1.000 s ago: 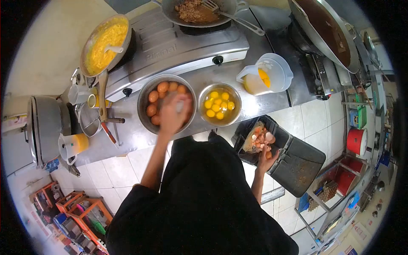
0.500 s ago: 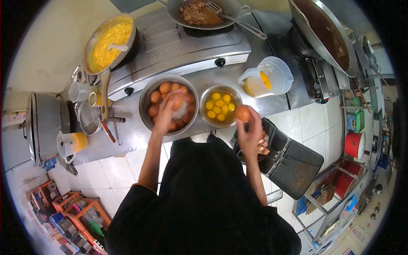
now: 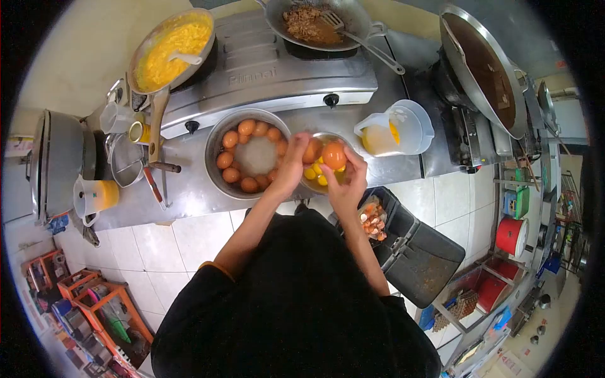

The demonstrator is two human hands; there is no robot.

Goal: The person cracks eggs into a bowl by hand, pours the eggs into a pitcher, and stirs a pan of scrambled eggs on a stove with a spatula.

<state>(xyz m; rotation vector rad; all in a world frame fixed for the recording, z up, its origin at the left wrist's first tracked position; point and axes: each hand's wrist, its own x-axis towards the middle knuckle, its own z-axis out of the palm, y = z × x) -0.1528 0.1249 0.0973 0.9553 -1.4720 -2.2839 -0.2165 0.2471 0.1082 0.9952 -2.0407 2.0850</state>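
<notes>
Above the small metal bowl (image 3: 327, 137), my left hand (image 3: 292, 165) grips a brown egg (image 3: 312, 150). My right hand (image 3: 347, 180) holds another brown egg (image 3: 334, 155) close beside it. Beneath both hands, several yolks (image 3: 311, 172) lie in clear liquid in the small bowl, partly covered by the fingers. Just left of it, the large metal pot (image 3: 213, 157) has several whole brown eggs (image 3: 231, 139) around its inner edge, with its pale bottom showing in the middle.
Behind are a stove (image 3: 242, 82), a pan of yellow food (image 3: 140, 82) and a wok (image 3: 364, 19). A plastic jug (image 3: 416, 126) stands right of the bowl, a second jug (image 3: 94, 195) far left. An open black bin (image 3: 422, 261) with eggshells (image 3: 373, 220) is below right.
My left hand has come out of the large pot with an egg and moved right over the small bowl. My right hand has moved left with its egg, beside the other one.
</notes>
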